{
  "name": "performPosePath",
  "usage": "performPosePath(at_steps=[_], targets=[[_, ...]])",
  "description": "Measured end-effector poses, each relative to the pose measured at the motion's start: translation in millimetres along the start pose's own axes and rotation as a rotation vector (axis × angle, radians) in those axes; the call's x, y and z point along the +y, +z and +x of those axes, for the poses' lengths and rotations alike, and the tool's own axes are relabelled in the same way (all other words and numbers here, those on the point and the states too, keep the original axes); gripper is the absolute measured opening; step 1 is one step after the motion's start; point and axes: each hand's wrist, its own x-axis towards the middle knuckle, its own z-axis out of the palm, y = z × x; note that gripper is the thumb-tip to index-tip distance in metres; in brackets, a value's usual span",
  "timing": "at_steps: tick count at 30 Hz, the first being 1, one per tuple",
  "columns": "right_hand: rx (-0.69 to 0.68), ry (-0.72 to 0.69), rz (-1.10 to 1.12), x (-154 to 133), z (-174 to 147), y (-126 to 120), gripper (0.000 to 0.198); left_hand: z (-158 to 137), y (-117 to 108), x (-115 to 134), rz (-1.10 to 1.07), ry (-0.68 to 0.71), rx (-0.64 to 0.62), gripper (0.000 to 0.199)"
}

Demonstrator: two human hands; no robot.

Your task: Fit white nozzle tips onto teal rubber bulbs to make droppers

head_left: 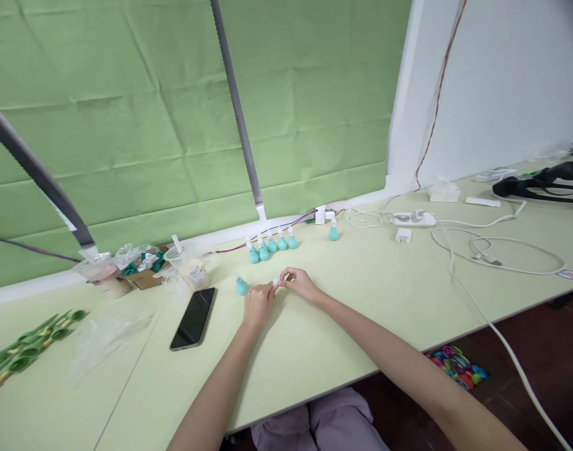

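My left hand (258,305) and my right hand (301,285) meet above the table, fingertips pinched from both sides on a small whitish piece (275,284). Its exact kind is too small to make out. Just left of my left hand is a teal bulb-shaped bottle (242,286), its top pale and blurred. Farther back, several similar teal bottles (263,252) with whitish tops stand close together in a row. Another teal bottle (333,233) stands apart to the right.
A black phone (193,318) lies to the left, before a plastic drink cup (192,269). Behind are another cup (108,279) and a cardboard box (148,279). Green horn-shaped items (32,344) lie far left. A power strip (412,218) and white cables spread across the right.
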Motion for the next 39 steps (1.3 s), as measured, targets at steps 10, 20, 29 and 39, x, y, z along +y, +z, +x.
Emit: performPosePath(at_steps=[10,20,29,39], targets=[[0.140,0.030,-0.033,7,0,11,0.016,1,0,0,0.038,-0.030,-0.012,0.049],[0.099,0.100,0.188,-6,-1,9,0.028,-1,1,2,0.133,-0.055,0.036,0.049],[0.054,0.061,0.173,-7,-3,8,0.027,-1,5,0,0.216,-0.030,0.042,0.046],[0.198,0.045,0.064,-6,-7,16,0.025,0,4,-1,0.239,-0.061,0.013,0.044]])
